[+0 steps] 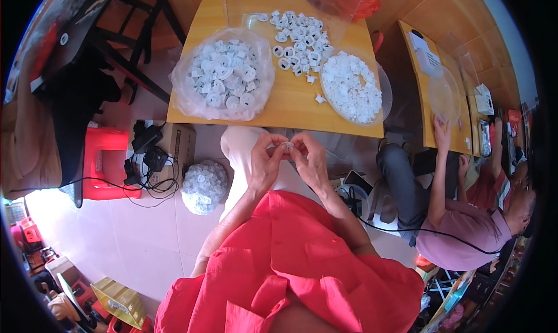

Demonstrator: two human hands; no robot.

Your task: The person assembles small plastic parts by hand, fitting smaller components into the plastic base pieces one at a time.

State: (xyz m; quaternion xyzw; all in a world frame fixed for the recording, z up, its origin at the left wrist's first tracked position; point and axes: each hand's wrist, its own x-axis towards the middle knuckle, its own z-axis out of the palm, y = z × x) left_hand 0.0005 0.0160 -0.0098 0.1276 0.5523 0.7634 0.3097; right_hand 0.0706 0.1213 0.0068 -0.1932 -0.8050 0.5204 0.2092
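My left hand (267,162) and my right hand (310,160) meet above my lap, just short of the table's near edge. Between their pinched fingertips is a small round white plastic part (287,145), mostly covered by the fingers. On the wooden table (293,109), a clear plastic bag (181,94) to the left is heaped with round white parts. Loose white round parts (296,42) lie scattered in the middle. To the right, a round shallow tray (378,119) holds a heap of small white pieces (349,83).
A red bag (349,0) lies at the table's far end. Left on the floor are a red stool (104,164), a cardboard box (177,144) with black adapters and cables, and a filled plastic bag (204,186). At right, a co-worker (465,237) sits beside another table (427,94).
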